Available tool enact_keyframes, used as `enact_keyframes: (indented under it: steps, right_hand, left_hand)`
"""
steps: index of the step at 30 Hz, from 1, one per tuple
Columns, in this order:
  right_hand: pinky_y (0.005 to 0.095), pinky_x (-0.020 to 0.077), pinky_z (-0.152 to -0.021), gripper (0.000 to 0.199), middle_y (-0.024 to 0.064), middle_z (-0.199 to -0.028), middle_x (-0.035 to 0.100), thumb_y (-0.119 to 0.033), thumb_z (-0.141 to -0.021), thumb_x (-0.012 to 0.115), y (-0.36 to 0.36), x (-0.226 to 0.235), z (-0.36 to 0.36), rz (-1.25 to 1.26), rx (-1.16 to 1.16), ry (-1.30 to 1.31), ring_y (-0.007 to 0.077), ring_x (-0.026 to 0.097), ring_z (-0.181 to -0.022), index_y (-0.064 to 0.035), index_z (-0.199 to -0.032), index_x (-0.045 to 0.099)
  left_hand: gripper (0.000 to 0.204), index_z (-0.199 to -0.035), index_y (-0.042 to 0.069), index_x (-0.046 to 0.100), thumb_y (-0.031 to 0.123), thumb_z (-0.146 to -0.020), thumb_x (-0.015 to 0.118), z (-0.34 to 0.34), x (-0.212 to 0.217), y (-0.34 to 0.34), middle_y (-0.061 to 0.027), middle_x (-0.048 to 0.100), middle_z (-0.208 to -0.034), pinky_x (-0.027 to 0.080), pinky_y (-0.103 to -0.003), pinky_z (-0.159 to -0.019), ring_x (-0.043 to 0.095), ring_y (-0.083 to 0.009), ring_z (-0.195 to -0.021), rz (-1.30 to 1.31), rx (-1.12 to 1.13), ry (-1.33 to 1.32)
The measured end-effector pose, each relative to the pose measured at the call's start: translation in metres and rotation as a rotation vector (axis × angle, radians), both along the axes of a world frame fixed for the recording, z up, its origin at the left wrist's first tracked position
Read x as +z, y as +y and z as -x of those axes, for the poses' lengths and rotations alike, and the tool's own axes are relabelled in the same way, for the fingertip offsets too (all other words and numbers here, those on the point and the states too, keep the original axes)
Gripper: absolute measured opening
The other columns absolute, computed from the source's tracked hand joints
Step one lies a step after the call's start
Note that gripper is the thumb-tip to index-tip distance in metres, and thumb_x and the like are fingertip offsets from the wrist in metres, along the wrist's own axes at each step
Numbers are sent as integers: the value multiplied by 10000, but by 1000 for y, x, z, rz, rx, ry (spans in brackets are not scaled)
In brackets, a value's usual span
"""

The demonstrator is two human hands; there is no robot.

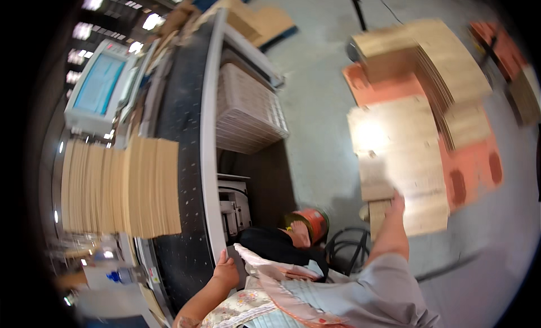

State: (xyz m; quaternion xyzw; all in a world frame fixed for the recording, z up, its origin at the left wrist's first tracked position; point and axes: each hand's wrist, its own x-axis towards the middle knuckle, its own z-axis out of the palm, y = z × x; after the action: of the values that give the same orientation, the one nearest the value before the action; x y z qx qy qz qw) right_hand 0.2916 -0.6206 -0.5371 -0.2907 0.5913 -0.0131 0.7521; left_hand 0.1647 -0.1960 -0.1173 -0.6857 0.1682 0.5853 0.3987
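My right arm reaches out to a low stack of pale, thin flat boards (401,159). At the stack's near part my right hand (396,205) touches or hovers just over the top board. Its fingers are blurred, so their grip cannot be made out. My left hand (225,271) is beside the pale edge (209,159) of a long black table (181,113), with its fingers curled in and nothing visible in them. Across that tabletop stands a tall block of tan boards or sheets (152,187), packed upright side by side.
Orange pallets (476,178) lie under the boards, with more board stacks (451,63) behind. A white plastic crate (245,102) sits under the table's side. Near my legs are a round tin (315,222) and black hoses (346,246). A machine with a blue panel (100,82) stands far left.
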Motion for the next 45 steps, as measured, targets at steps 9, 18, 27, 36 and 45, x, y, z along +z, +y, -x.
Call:
enact_keyframes:
  steps: [9,18,27,36,45]
  right_hand:
    - [425,470,-707,351,97,-918,617,-287,-869,578,87,-37,14,315,1220,-61,252,585,-848,-80,-1152,557]
    - [266,415,-875,359,81,-1028,574,-127,-871,590,312,348,-81,154,1048,-1135,135,534,-964,7,-1183,472]
    - [414,341,-988,395,158,-1154,538,-173,-733,710,507,537,-15,945,1140,-2170,332,456,-1156,-38,-1076,566]
    - [393,370,-989,412,191,-1228,516,-176,-766,714,608,541,-33,861,1331,-2088,330,458,-1175,-7,-1114,572]
    - [346,372,-980,449,97,-1225,479,77,-794,536,554,538,-53,140,1106,-1822,208,458,-1141,-4,-1229,456]
  left_hand:
    - [402,-1186,111,618,305,-854,501,-7,11,-1,-52,551,-1275,69,-499,-1118,438,-232,-1212,258,169,-276]
    - [327,-1019,82,618,207,-723,674,135,61,26,-128,553,-1148,336,-485,-1025,464,-322,-1183,902,523,-1513]
    - [589,-1204,29,516,301,-720,715,260,28,5,-167,441,-1307,227,-493,-1090,339,-339,-1293,414,1133,-1906]
    - [491,-1139,61,582,370,-768,666,263,16,15,-133,482,-1294,252,-480,-1080,385,-293,-1270,441,1148,-2039]
    - [407,-1087,102,617,382,-793,643,280,8,23,-87,520,-1256,265,-460,-1085,414,-245,-1259,626,1182,-2132]
